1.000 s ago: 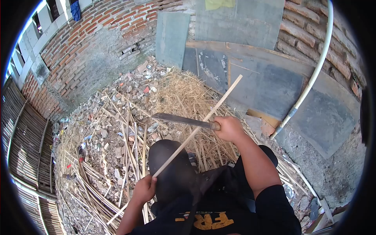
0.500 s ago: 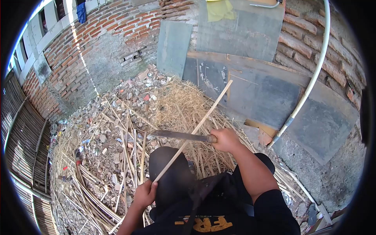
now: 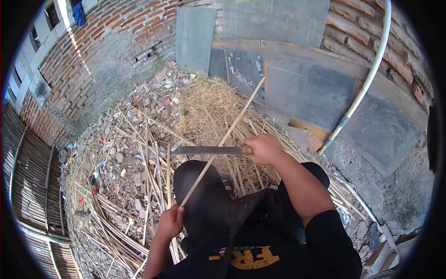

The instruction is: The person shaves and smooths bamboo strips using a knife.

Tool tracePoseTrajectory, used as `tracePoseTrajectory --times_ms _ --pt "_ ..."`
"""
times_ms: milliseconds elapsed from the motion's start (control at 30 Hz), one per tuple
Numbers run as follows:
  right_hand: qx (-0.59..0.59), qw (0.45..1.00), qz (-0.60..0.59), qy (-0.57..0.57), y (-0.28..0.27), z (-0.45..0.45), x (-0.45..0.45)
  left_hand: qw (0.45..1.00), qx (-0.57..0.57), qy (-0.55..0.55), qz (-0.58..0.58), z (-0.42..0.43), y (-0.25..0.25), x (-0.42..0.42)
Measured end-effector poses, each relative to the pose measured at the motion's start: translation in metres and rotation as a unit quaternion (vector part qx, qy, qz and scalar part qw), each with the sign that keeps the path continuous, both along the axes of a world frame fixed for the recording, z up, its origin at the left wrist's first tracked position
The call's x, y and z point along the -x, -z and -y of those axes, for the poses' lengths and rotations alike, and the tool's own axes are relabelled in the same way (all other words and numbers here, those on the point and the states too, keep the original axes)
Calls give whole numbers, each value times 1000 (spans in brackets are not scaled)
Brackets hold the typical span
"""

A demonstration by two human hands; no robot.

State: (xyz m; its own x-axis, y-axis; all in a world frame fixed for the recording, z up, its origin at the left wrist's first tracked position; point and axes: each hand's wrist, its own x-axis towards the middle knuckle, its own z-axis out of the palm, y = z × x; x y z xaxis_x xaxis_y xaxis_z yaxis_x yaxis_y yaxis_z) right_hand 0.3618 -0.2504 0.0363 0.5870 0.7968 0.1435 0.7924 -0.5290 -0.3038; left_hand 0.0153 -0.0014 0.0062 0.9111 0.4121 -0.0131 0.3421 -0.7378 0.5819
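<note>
My left hand [image 3: 170, 222] grips the lower end of a long pale bamboo strip [image 3: 236, 122], which slants up and away to the right past my knee. In my right hand [image 3: 265, 149] is the wooden handle of a machete [image 3: 206, 150]. Its dark blade points left and crosses the strip at about mid-length, seemingly against it. Beneath the strip's upper half lies a heap of thin shavings [image 3: 209, 109].
Rubble [image 3: 123, 158] covers the ground ahead and left, with loose bamboo strips [image 3: 116, 232] strewn over it. A pale pole [image 3: 367, 88] leans at the right, before grey boards [image 3: 306, 97] against a brick wall [image 3: 107, 42]. A bamboo fence [image 3: 32, 176] stands left.
The view has tilted down, so the wall and boards sit higher. My right hand and the machete are slightly further up the strip; both hands keep their hold.
</note>
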Motion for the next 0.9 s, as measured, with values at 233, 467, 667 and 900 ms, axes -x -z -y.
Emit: tracePoseTrajectory --times_ms 233,467,667,900 --pt "-67 979 -183 56 37 -3 -37 999 -10 -32 -20 4 11 -2" --pt "-34 987 -135 76 15 -5 -11 1000 -17 -17 -19 6 5 -2" --pt "-11 986 -167 15 29 -4 -17 999 1 -24 -32 7 3 -8" --pt "-59 978 -182 83 27 -12 -20 999 24 -28 -14 5 3 -3"
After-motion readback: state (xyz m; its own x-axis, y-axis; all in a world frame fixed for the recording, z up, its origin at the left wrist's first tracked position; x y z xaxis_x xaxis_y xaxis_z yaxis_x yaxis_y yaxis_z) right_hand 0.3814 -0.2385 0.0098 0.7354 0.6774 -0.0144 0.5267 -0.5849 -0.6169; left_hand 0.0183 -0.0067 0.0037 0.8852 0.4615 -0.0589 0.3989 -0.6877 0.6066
